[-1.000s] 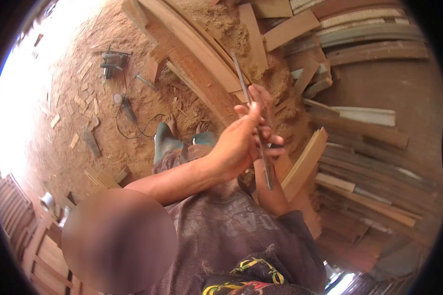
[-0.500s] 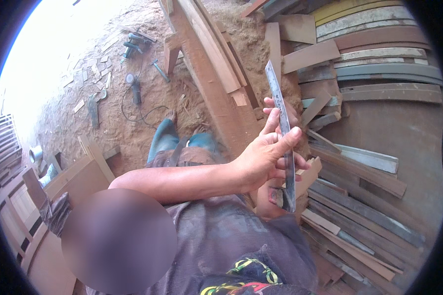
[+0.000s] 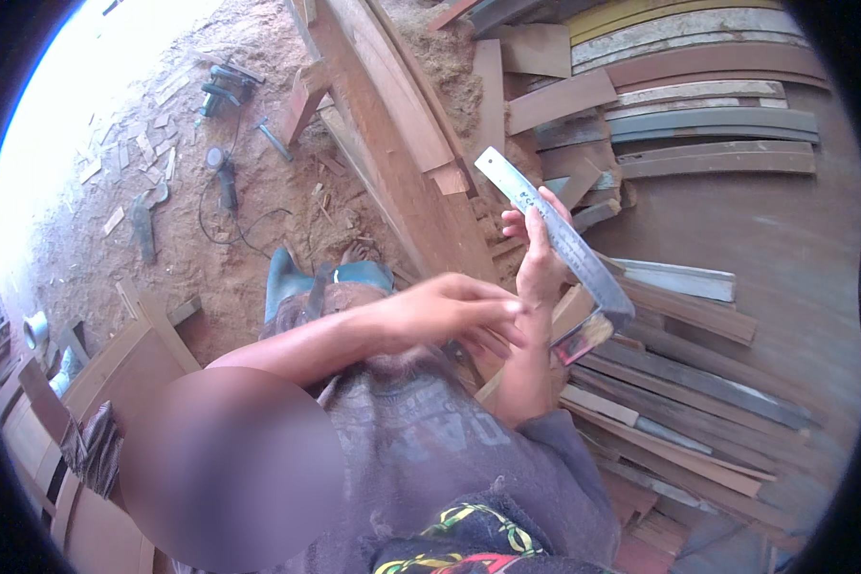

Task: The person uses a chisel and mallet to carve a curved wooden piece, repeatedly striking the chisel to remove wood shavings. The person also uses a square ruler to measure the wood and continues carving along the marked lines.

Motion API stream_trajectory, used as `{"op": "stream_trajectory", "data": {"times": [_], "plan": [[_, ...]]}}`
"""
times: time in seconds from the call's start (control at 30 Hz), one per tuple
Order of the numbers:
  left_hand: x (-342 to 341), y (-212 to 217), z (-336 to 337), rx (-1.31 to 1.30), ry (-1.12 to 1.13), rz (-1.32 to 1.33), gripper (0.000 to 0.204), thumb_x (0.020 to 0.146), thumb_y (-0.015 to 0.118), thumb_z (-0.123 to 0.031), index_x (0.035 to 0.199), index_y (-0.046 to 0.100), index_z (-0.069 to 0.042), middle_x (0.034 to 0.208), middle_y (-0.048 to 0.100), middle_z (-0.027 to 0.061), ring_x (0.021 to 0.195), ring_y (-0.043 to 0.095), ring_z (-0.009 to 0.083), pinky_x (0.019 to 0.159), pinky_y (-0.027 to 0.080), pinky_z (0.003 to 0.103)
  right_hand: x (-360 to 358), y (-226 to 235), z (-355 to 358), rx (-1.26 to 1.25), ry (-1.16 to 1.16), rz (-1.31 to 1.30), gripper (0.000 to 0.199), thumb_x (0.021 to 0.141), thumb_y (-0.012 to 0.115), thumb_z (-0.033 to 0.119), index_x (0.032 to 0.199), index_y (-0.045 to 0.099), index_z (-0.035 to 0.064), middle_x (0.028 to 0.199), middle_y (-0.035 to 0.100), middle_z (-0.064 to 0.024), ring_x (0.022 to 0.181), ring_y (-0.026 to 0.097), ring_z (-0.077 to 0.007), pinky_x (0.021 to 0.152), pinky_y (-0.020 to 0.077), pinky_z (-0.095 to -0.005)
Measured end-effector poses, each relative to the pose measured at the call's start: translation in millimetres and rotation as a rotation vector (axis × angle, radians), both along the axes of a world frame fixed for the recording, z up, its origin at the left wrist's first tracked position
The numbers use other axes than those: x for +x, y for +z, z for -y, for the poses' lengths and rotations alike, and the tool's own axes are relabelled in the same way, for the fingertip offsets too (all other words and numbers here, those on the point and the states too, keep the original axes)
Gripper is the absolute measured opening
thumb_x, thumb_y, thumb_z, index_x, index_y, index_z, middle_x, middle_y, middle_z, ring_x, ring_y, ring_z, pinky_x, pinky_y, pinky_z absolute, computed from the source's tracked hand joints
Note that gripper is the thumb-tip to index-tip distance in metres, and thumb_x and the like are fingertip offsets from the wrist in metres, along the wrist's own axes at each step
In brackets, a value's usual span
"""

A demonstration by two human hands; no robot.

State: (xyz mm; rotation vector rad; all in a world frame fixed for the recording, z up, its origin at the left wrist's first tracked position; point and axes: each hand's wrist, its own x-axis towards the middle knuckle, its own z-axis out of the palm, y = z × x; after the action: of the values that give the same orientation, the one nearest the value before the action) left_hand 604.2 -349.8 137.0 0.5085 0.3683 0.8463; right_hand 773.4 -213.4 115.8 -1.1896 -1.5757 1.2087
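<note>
A metal try square (image 3: 572, 251) with a long marked blade is tilted in front of me, its blade running from upper left to lower right. The square's short stock (image 3: 584, 337), partly wood-coloured and reddish, sits at the lower end beside my right wrist. My right hand (image 3: 540, 258) grips the blade near its middle, fingers behind it and thumb in front. Left of the square, my left hand (image 3: 459, 311) is apart from it, fingers stretched out and slightly blurred, with nothing seen in them.
A thick wooden beam (image 3: 368, 115) with long boards (image 3: 407, 105) on it stretches ahead. Stacked planks (image 3: 708, 124) fill the right side. On the sawdust-covered ground lie a corded power tool (image 3: 222, 177), a hammer (image 3: 275, 140) and another power tool (image 3: 222, 91). Wooden panels (image 3: 129, 368) lean at left.
My left hand has let go of the square's blade and moved left. The square has turned in my right hand, so its broad marked face and stock now show.
</note>
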Motion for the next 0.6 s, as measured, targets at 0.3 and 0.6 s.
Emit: {"op": "stream_trajectory", "data": {"times": [0.3, 0.6], "plan": [[-127, -156, 137, -0.571, 0.747, -0.201, 0.046, 0.112, 0.06, -0.038, 0.143, 0.063, -0.004, 0.129, 0.074, 0.0118, 0.114, 0.074, 0.0226, 0.096, 0.058, 0.036, -12, 0, -29, -0.144, -0.015, 0.056, 0.037, 0.109, 0.068, 0.02, 0.138, 0.065, -0.0023, 0.109, 0.077, -0.0143, 0.086, 0.077, -0.0184, 0.072, 0.063, -0.0285], [-139, -216, 192, -0.768, 0.923, -0.132, 0.046, 0.111, 0.061, -0.041, 0.143, 0.061, -0.006, 0.131, 0.073, 0.007, 0.114, 0.073, 0.0195, 0.094, 0.059, 0.035, -43, 11, -71, -0.062, 0.213, 0.315, 0.03, 0.108, 0.07, 0.019, 0.133, 0.072, 0.0015, 0.101, 0.079, -0.0092, 0.082, 0.078, -0.0141, 0.071, 0.0629, -0.0264]]}}
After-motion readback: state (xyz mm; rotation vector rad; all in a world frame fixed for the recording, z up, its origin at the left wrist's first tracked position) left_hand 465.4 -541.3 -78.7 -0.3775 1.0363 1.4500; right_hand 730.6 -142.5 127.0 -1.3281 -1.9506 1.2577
